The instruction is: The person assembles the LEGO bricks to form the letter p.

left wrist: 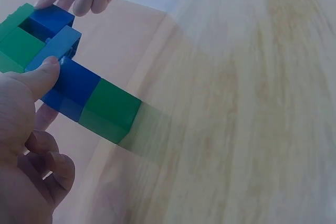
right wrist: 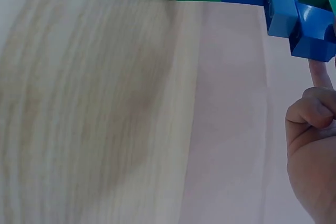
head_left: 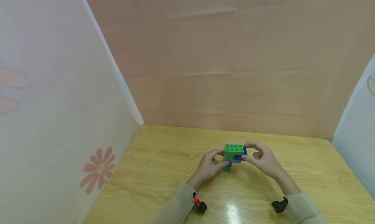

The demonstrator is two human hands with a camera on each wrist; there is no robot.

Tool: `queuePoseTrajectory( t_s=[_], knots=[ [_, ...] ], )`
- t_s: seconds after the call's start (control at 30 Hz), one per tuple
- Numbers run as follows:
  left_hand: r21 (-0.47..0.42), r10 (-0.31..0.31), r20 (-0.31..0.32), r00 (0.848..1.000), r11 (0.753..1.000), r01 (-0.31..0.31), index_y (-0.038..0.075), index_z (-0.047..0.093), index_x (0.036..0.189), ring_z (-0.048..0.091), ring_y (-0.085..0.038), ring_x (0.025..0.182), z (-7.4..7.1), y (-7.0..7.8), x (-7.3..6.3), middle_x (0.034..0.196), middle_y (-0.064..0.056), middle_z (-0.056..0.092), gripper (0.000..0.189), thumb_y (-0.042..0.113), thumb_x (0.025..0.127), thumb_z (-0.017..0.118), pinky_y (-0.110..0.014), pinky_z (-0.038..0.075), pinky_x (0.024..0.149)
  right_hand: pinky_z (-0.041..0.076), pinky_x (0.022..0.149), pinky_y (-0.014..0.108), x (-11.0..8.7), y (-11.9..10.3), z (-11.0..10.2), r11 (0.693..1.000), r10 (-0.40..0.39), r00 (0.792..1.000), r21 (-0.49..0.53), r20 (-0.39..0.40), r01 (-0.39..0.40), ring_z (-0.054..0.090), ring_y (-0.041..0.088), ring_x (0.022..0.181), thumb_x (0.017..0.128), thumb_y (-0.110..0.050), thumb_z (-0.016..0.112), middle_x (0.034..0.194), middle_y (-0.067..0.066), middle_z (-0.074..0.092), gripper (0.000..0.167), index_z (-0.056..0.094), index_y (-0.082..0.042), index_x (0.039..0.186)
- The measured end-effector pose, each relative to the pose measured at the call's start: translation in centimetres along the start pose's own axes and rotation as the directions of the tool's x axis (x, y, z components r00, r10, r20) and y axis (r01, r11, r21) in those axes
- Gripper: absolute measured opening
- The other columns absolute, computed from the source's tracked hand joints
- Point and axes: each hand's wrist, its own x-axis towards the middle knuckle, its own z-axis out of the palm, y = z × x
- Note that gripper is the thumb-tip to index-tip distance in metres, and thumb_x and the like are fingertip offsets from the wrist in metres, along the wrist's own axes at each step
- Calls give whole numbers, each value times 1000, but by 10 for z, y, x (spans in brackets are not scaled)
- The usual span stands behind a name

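A stack of toy building bricks stands upright on the table. At its foot is a green brick (left wrist: 113, 111), with a dark blue brick (left wrist: 73, 85) above it. A lighter blue brick (right wrist: 281, 17) juts out sideways over these, and a green studded brick (head_left: 233, 148) tops the stack. My left hand (head_left: 208, 167) holds the stack from the left, thumb on the near side. On the other side, my right hand (head_left: 265, 160) pinches a blue brick (right wrist: 312, 40) between thumb and fingers, on the overhanging part beneath the green top. Whether that brick is fully seated I cannot tell.
The wooden table (head_left: 164, 159) extends around the stack. A brown cloth backdrop (head_left: 193, 87) rises behind it, and a pale sheet with a flower print (head_left: 100, 168) borders the left. Another pale sheet (head_left: 355, 136) stands on the right. Dark straps circle both wrists.
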Motion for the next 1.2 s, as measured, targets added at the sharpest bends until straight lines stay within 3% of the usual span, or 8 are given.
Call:
queuePoseTrajectory(
  t_s=[0.2,0.47,0.63,0.77,0.9,1.0,1.1,1.2],
  knots=[
    [12,-24,6,1000,1000,24,34,65,136,60,-13,115,3,-5,-1,120,21,63,43,35,96,77,-28,48,86,35,40,30,-7,9,0,1000,-6,1000,10,-14,6,31,13,44,97,-7,75,104,1,62,35,63,-13,130],
    [3,-30,31,999,1000,30,36,65,138,60,-12,108,3,-10,-2,118,20,65,44,38,96,76,-26,49,80,34,39,30,-11,15,4,1000,-23,999,15,-49,23,29,13,44,96,-5,75,122,-11,62,38,63,-13,132],
    [27,-42,26,999,999,41,37,63,141,59,-10,113,4,-12,-3,119,20,64,45,43,97,73,-28,48,87,32,39,30,-14,15,7,1000,-20,998,-5,-56,20,26,7,45,92,-6,79,77,-8,53,46,62,-13,134],
    [74,-51,14,999,996,50,36,64,140,58,-8,96,3,-10,-5,115,19,64,45,45,97,73,-27,47,77,31,39,28,-16,13,8,998,-4,999,-63,-50,1,25,2,46,91,-11,82,56,-8,32,51,60,-15,136],
    [95,-69,8,998,993,68,35,63,141,52,-9,79,1,-2,-9,111,19,64,47,49,97,71,-26,44,67,31,39,27,-14,10,8,993,-5,998,-118,-64,-3,26,2,45,91,-14,83,61,-9,39,54,60,-17,139],
    [87,-82,8,997,993,81,35,62,142,51,-8,76,0,5,-11,108,18,64,47,49,98,69,-25,44,65,32,39,27,-10,9,8,989,-23,997,-146,-71,13,28,4,46,91,-15,83,84,-5,54,55,59,-16,141],
    [64,-96,14,995,993,95,33,63,142,51,-10,73,-2,12,-13,105,17,65,46,48,99,68,-25,43,62,33,40,27,-6,9,6,987,-31,998,-158,-53,23,31,5,47,93,-16,81,107,0,58,56,58,-13,143],
    [42,-117,23,993,992,115,29,62,144,51,-10,73,-3,19,-16,103,15,65,48,48,100,67,-25,42,62,33,40,26,-3,10,6,987,-22,1000,-158,-14,19,31,4,47,95,-17,78,104,1,59,55,56,-11,145]
  ],
)
